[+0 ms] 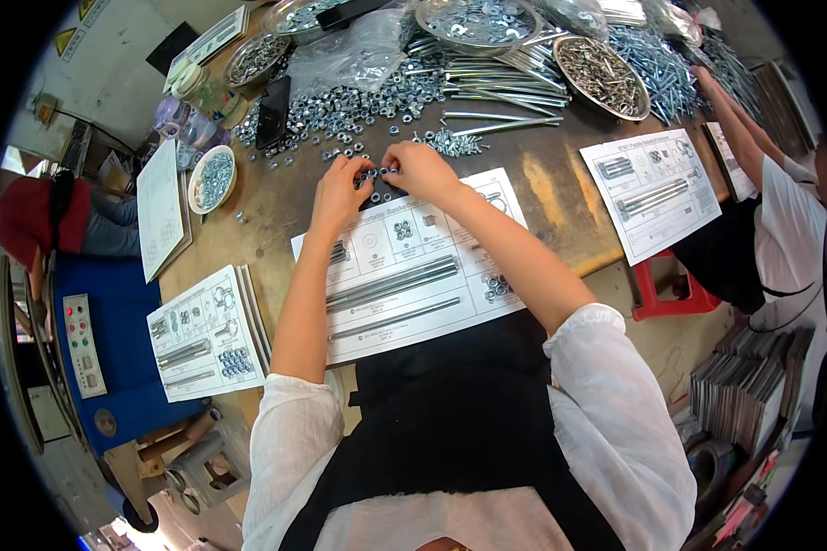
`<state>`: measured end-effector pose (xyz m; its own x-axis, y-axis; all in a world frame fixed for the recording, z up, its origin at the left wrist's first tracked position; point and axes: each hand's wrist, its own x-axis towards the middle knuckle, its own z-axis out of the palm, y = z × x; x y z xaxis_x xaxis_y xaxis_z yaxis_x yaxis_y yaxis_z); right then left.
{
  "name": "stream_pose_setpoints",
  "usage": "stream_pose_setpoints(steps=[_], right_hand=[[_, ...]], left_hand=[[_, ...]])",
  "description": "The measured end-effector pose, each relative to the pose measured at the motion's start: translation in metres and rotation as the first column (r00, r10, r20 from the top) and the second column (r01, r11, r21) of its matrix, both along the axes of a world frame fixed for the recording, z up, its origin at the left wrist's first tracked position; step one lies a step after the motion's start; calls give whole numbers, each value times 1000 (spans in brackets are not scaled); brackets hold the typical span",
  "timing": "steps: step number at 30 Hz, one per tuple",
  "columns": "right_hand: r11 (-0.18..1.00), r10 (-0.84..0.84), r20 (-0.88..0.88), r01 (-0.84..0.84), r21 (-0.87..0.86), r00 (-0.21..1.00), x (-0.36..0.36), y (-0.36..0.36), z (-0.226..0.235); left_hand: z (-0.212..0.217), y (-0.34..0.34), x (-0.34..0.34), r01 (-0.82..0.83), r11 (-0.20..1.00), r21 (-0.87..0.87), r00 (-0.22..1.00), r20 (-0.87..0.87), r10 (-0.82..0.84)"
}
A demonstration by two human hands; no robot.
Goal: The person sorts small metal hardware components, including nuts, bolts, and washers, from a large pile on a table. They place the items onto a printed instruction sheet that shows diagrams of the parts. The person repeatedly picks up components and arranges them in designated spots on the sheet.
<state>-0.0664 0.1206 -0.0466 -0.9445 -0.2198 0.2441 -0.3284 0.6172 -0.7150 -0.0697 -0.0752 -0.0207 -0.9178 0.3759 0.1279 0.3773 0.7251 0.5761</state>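
My left hand (341,193) and my right hand (420,172) are close together over the far edge of a printed sheet. Their fingers are curled in around a few small metal nuts (374,174). Each hand's fingertips pinch at these nuts; exactly how many each holds is hidden. The sheet (395,321) shows pictures of hardware, with long bolts pictured across its middle. Just beyond my hands spreads a heap of loose nuts (335,115). Short screws (455,142) lie in a small pile to the right of it.
Long bolts (505,87) are stacked behind the screws. Metal bowls of washers (478,23) and small fasteners (602,78) stand at the back. A white dish (213,181), a phone (273,112) and jars (207,92) sit left. At right, a co-worker's arm (740,119) reaches into bolts.
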Motion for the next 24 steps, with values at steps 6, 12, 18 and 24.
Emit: stream_pose_setpoints(steps=[6,12,18,24], right_hand=[[949,-44,237,115,-293,971,51,58,46],[973,-130,325,183,-139,937,145,130,59],[989,-66,331,105,-101,941,193,144,62],[998,-40,211,29,54,977,200,143,50]], left_hand=[[-14,-14,5,-8,1000,29,993,-119,11],[19,20,51,-22,976,216,998,54,11],[35,100,137,212,938,275,950,166,-263],[13,121,160,255,962,93,953,141,-266]])
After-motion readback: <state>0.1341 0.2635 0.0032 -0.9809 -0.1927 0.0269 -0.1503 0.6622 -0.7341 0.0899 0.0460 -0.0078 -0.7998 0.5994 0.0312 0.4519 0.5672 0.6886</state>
